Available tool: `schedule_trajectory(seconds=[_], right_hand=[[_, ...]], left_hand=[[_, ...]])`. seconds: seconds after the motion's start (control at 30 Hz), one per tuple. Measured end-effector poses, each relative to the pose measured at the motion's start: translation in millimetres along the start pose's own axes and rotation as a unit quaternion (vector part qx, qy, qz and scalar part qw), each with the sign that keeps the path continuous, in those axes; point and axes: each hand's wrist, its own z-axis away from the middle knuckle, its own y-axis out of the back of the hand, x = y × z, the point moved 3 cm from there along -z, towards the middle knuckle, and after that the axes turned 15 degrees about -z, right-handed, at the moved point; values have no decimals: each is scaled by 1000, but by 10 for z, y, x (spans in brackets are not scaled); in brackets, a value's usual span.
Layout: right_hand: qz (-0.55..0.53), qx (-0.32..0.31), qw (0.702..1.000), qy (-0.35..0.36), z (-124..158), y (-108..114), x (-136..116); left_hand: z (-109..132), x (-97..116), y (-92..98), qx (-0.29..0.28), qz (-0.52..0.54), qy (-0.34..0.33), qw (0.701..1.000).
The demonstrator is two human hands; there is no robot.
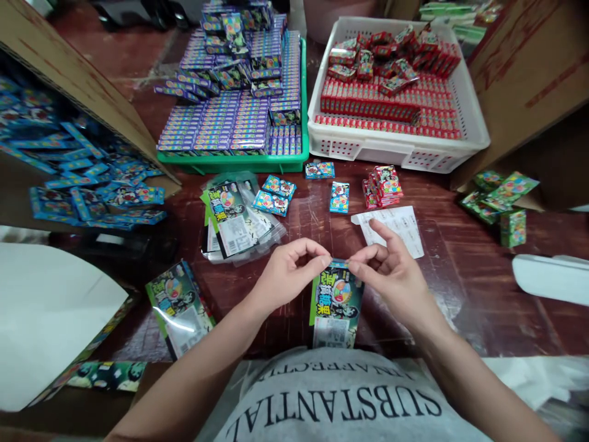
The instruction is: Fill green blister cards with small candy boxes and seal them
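Observation:
My left hand (292, 273) pinches the top left corner of a clear plastic bag (337, 307) with a green and black printed card in it. The top right corner is between the thumb and fingers of my right hand (394, 270), whose index finger points up. A blue strip shows at the bag's mouth; what it belongs to is partly hidden. Just beyond lie a white printed sheet (393, 230), a stack of red candy boxes (384, 186) and a single blue box (339, 197). More bags with cards (237, 218) are piled to the left, beside several blue boxes (275, 195).
Behind stand a green tray (230, 162) of purple boxes and a white basket (400, 156) of red boxes. Cardboard cartons (92, 80) flank the table, the left one holding blue boxes (92, 178). Green boxes (501, 199) lie right; a filled bag (179, 307) lies near my left forearm.

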Motion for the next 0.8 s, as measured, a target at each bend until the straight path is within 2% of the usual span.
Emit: schedule_trajectory(seconds=[0.13,0.27,0.4,0.47,0.6,0.8], right_hand=[[-9,2,999,-32,-22,-8,-54],[41,-54,998,18,77,77,-87],[117,-103,986,61,130,211,-220],[185,-122,971,90,95,231,-345],[286,-209,930,95,-1,94,-467],[353,-191,906,139,-47,-68,-293]], left_hand=[[9,27,54,-13,-3,-7,1000],[76,-45,41,-27,10,-47,998],[104,-65,5,3,-6,-95,995],[99,-45,-17,13,-17,-104,994],[103,8,-46,25,-40,-108,993],[170,30,-19,45,-29,-110,992]])
